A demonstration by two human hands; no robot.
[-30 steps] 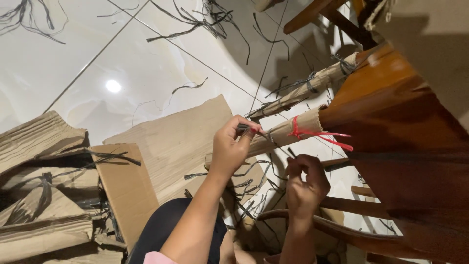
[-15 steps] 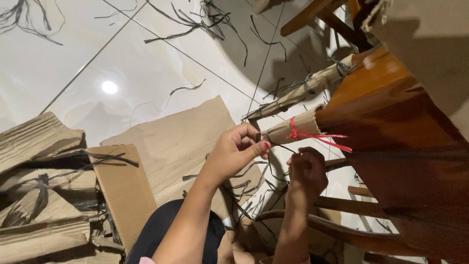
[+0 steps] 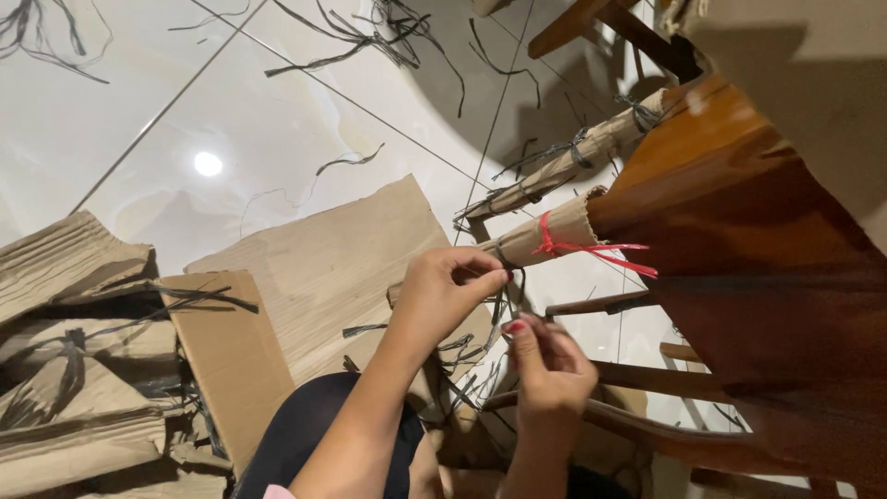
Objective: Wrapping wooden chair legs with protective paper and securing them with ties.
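Brown cardboard wraps the chair leg (image 3: 545,236) just above my hands, and a red string (image 3: 591,248) is tied round it near the seat, its loose ends trailing right across the dark wood. My left hand (image 3: 443,296) sits just below the wrapped leg's lower end, fingers curled tight with the tips pinched together on what looks like a thin dark strip (image 3: 504,310); it is too fine to tell for sure. My right hand (image 3: 550,374) is lower and to the right, close beside the left but not touching it, thumb and fingers drawn narrow near that strip; I cannot tell whether they grip it. A second wrapped leg (image 3: 568,162) runs above the first, bound with dark strips. Both legs join the wooden chair (image 3: 739,212), which lies tipped with its rungs showing under my right hand. Flat cardboard (image 3: 342,268) lies on the floor behind my left hand, and crumpled corrugated pieces (image 3: 83,351) pile at far left. Dark scraps (image 3: 360,37) are scattered over the glossy white tiles (image 3: 139,111).
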